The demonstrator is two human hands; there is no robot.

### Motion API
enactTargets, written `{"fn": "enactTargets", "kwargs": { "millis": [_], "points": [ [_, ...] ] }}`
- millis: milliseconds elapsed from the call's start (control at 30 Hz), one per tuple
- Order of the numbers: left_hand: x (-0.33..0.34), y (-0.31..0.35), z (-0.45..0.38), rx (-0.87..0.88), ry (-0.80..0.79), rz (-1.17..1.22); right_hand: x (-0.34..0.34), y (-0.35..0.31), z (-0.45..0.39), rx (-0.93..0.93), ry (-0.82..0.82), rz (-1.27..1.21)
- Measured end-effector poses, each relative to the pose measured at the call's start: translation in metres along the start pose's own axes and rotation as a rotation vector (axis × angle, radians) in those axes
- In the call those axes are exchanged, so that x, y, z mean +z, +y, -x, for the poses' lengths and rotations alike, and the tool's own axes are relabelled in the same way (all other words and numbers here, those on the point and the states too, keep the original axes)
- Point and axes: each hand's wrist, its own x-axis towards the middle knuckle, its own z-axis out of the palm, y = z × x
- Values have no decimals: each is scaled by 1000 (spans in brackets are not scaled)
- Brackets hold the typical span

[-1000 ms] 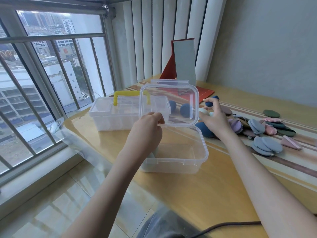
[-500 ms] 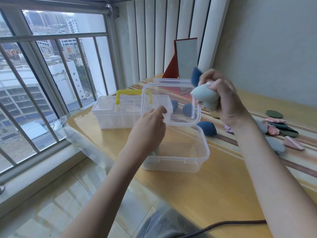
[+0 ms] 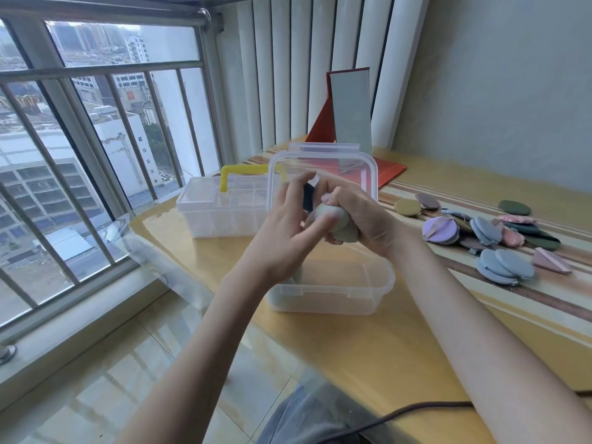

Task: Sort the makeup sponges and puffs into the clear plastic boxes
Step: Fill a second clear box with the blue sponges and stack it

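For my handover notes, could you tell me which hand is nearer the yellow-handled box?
Left. The left hand hovers just right of the yellow-handled box; the right hand, gripping sponges, is farther right.

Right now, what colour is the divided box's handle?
Yellow handle, head view.

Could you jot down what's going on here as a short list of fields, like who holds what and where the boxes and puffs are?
right hand: grips a pale grey-green egg-shaped sponge and a dark blue sponge
left hand: fingers spread, touching the sponges
open clear plastic box: directly below both hands, lid upright
clear divided box with yellow handle: behind, lid closed
loose flat round puffs: on the table, to the right
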Motion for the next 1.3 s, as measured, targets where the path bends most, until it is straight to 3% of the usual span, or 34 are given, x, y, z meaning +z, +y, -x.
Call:
{"fn": "enactTargets", "kwargs": {
  "millis": [367,767,933,1133,1300],
  "points": [
    [5,-6,-7,-97,-35,-121,5,6,-6,110,62,-157],
    [3,-6,-7,-43,55,-158,6,5,-5,104,120,-267],
    [1,-4,-4,-35,61,-210,1,4,-3,117,162,-456],
    [0,-1,-4,-9,14,-267,-1,5,-4,238,240,-477],
    [0,-2,-3,0,-11,-266,0,5,-2,226,269,-441]
  ]
}}
